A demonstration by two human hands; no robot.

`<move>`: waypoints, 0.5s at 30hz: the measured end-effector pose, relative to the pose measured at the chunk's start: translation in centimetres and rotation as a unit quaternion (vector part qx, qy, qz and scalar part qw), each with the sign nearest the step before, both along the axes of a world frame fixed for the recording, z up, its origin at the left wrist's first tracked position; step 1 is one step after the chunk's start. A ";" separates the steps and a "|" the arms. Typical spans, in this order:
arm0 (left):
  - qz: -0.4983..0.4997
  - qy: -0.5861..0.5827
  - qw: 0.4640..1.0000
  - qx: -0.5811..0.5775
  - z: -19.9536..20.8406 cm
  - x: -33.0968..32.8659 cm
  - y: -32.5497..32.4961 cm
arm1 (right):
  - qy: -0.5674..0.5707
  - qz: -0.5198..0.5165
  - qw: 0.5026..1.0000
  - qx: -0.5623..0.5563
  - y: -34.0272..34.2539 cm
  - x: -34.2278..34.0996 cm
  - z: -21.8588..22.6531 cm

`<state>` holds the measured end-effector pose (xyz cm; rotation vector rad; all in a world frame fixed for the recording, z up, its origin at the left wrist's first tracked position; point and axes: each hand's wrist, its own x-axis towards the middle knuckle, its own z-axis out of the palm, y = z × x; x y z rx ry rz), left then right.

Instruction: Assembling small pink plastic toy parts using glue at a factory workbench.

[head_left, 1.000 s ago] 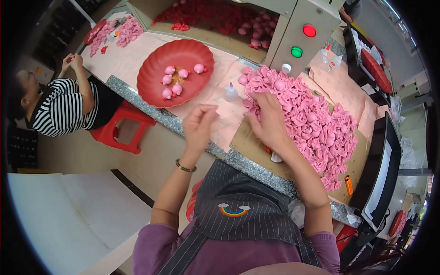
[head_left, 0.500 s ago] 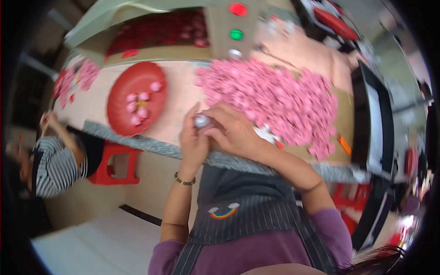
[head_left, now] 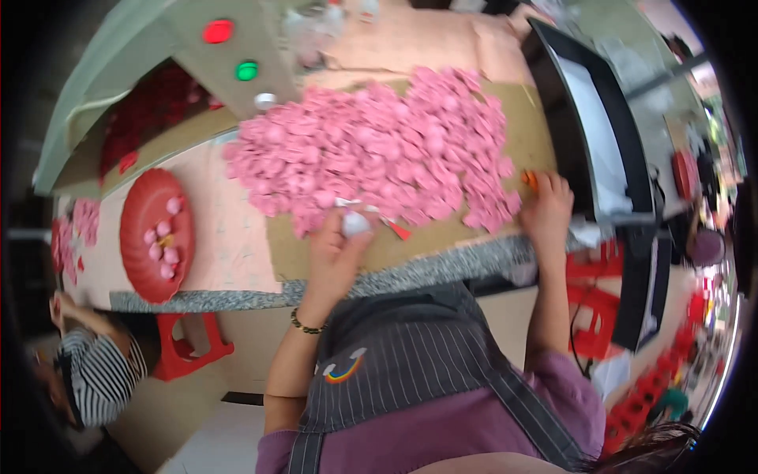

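Note:
Closed around a small pale, shiny ball-shaped piece (head_left: 357, 225) is my left hand (head_left: 330, 257), at the near edge of a wide heap of pink petal-like pieces (head_left: 371, 146). Its underside is hidden by my fingers. My right hand (head_left: 550, 209) is out at the right end of the table, its fingers closed on a slim orange tool (head_left: 529, 180), mostly covered by the hand. Between the hands, beside the heap, lies a small white and red item (head_left: 399, 230), too blurred to name.
A red scalloped plate (head_left: 136, 237) with several pink balls stands left. Behind it is a machine housing with a red button (head_left: 218, 31) and a green one (head_left: 247, 71). A black bin (head_left: 553, 95) borders the right side. Another person in a striped shirt (head_left: 99, 375) sits far left.
My right hand has left the pale ball-shaped piece and moved right, onto the orange tool. My left hand keeps the piece. The whole view has swung to the right.

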<state>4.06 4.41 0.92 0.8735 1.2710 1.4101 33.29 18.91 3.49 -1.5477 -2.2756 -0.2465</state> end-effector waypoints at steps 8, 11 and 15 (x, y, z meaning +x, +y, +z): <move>-0.050 -0.003 0.999 0.019 1.2 -0.5 -2.7 | 0.050 0.034 0.998 -0.010 0.8 3.0 0.5; -0.008 -0.039 0.999 0.037 1.1 -1.2 -4.7 | 0.189 0.101 0.976 -0.042 -1.6 -1.7 3.6; 0.046 0.024 0.998 0.023 1.0 -3.9 -5.1 | 0.518 0.298 0.668 -0.443 -6.5 -12.7 4.6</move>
